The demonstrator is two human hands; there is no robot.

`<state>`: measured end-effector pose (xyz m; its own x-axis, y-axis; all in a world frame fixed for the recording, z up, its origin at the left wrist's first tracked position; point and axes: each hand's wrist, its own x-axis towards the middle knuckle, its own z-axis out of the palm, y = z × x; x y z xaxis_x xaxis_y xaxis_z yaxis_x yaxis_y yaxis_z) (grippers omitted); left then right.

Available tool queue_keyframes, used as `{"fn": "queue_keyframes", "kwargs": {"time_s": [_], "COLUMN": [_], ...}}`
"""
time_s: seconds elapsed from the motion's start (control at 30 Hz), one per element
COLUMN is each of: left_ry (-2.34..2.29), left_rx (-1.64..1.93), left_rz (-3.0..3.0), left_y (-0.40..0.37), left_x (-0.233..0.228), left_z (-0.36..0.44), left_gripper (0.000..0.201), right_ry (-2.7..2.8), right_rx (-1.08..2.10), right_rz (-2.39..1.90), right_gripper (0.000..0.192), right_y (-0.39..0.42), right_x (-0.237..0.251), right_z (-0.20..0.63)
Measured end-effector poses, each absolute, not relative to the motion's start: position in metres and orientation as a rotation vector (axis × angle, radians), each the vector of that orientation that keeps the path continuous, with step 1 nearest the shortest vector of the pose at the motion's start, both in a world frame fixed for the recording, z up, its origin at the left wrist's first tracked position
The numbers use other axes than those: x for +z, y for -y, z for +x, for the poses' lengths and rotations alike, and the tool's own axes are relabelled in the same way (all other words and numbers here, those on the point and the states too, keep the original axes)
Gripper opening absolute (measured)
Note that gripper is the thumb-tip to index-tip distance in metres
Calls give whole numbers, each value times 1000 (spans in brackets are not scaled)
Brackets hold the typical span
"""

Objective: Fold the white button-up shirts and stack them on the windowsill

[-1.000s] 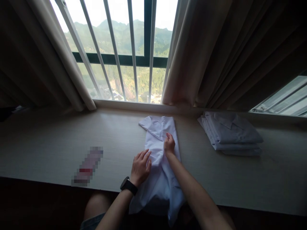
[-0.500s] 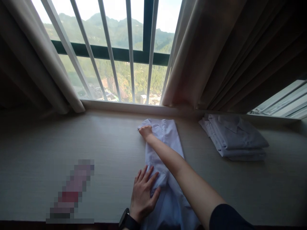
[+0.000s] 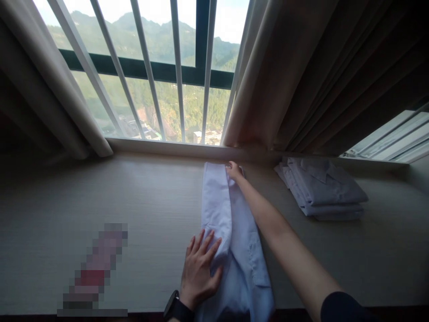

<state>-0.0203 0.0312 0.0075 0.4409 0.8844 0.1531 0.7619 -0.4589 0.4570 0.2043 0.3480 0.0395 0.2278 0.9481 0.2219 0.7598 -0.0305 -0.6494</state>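
On the worktop [image 3: 100, 197] we have the shirt [image 3: 231, 241] folded into a long strip; cross folds remain. A stack [image 3: 321, 190] lies finished, we judge. Our left hand [image 3: 200, 270] presses it flat, open; our right hand [image 3: 233, 171] pinches its far end.

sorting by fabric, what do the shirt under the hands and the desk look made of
Shirt: thin woven cloth, probably cotton or a blend, matte white; it creases softly and folds flat under the left hand and right hand. Desk: looks like wood or wood-look laminate, pale and matte, with fine straight grain lines; which of the two cannot be told.
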Motion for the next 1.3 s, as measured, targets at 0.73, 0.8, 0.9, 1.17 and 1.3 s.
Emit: {"fn": "queue_keyframes", "kwargs": {"time_s": [0.73,0.8,0.9,1.17,1.3], "left_ry": [-1656,-1782,-1838,-1930,-1927], "left_rx": [957,832,555,264,254], "left_rz": [1808,1741,1803,2027,2326], "left_y": [13,36,61,81,110], "left_x": [21,25,33,61,56], "left_z": [-40,-48,-55,-25,6], "left_gripper": [43,44,47,22,37], "right_ry": [1770,1580,1436,1583,1661], "right_rx": [101,98,120,169,181], "right_rz": [-1714,-1756,-1797,-1823,-1792], "right_gripper": [45,42,41,39,39], "right_y": [99,119,141,149,152], "right_x": [-10,-20,-33,-32,-34], "right_z": [202,207,207,203,209]}}
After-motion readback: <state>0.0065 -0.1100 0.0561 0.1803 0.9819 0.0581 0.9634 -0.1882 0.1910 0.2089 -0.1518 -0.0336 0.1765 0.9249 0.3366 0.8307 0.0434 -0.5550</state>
